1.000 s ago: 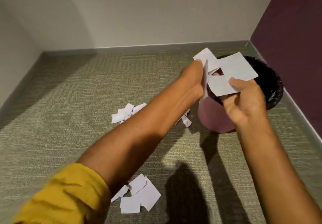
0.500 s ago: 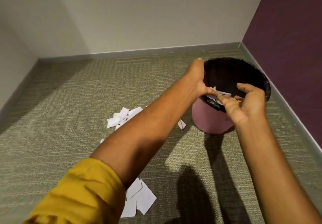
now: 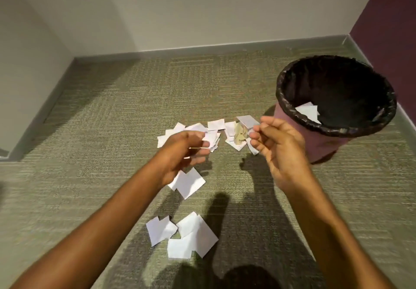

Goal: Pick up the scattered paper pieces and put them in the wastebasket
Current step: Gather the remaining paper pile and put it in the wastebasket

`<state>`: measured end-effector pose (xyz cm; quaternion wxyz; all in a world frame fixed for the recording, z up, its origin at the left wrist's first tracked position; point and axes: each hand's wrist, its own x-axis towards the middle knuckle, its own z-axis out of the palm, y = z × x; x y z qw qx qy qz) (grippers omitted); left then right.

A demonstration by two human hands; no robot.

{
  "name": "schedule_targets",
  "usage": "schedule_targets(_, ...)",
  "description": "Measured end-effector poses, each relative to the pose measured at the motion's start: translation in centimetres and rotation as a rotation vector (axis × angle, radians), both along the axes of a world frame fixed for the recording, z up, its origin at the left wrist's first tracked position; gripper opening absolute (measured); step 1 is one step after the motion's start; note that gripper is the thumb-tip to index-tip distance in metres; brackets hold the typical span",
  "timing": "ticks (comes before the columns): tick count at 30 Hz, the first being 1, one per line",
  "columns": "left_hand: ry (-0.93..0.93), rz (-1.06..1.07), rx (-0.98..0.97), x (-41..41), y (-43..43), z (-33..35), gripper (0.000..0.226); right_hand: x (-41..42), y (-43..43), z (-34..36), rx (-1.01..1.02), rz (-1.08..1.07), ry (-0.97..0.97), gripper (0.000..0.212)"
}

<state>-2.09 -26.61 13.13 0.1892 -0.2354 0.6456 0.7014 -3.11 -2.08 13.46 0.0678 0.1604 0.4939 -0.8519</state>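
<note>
The mauve wastebasket (image 3: 324, 147) with a black liner stands on the carpet at the right, with white paper pieces (image 3: 308, 112) inside it. More white pieces lie scattered on the floor: a far cluster (image 3: 215, 124), a pair (image 3: 188, 183) under my left wrist, and a near cluster (image 3: 184, 234). My left hand (image 3: 183, 151) hovers over the far cluster with curled fingers, and a thin white paper edge shows between them. My right hand (image 3: 276, 147) hangs just left of the basket, fingers loosely curled and holding nothing.
Grey-green carpet runs to white walls at the back and left and to a dark purple wall (image 3: 387, 14) at the right, close behind the basket. My shadow falls on the carpet at the bottom.
Both hands have let the held papers drop into the basket and pulled back left and toward me, away from its rim. The view has tilted down, so more floor pieces show.
</note>
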Motion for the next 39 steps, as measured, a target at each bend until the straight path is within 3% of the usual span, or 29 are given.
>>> schedule_targets(5, -0.035, -0.075, -0.487, 9.4, -6.6, -9.1, 0.017, 3.0, -4.9, -7.3, 0.190, 0.271, -0.108, 0.021)
schedule_targets(11, -0.005, -0.434, -0.989, 17.5, -10.3, -17.1, 0.093, 7.0, -9.1, -12.7, 0.626, 0.625, -0.107, 0.023)
schedule_targets(13, -0.046, -0.453, -1.100, 18.8, -9.7, -17.8, 0.094, 8.1, -10.3, -14.9, 0.755, 0.758, -0.037, 0.028)
schedule_targets(16, -0.052, -0.467, -1.237, 19.6, -8.3, -18.0, 0.078, 9.5, -11.4, -17.5, 1.027, 0.940, 0.104, 0.045)
schedule_targets(18, -0.021, -0.440, -1.257, 19.7, -8.0, -18.1, 0.069, 10.5, -11.9, -18.7, 1.202, 1.017, 0.287, 0.052)
schedule_targets(21, 0.067, -0.390, -1.246, 19.7, -8.6, -18.9, 0.049, 11.7, -12.7, -19.9, 1.307, 1.021, 0.472, 0.059)
schedule_targets(27, 0.246, -0.316, -1.187, 19.5, -10.3, -19.8, 0.019, 12.2, -13.6, -21.1, 1.518, 1.005, 0.656, 0.045)
schedule_targets(29, 0.262, -0.292, -1.173, 19.2, -10.9, -19.7, 0.009, 12.1, -13.7, -21.3, 1.495, 0.976, 0.652, 0.038)
schedule_targets(31, 0.298, -0.231, -1.147, 18.9, -11.1, -19.5, 0.028, 11.9, -13.6, -21.5, 1.411, 0.905, 0.624, 0.036)
schedule_targets(33, 0.300, -0.164, -1.119, 18.7, -11.2, -19.1, 0.032, 11.3, -13.3, -21.6, 1.308, 0.811, 0.541, 0.039)
schedule_targets(37, 0.170, -0.171, -1.087, 19.0, -11.5, -18.6, 0.017, 10.5, -11.8, -20.6, 1.127, 0.770, 0.272, 0.028)
schedule_targets(39, 0.054, -0.183, -1.039, 19.4, -11.6, -18.3, 0.020, 10.9, -10.8, -19.8, 1.074, 0.871, 0.195, 0.040)
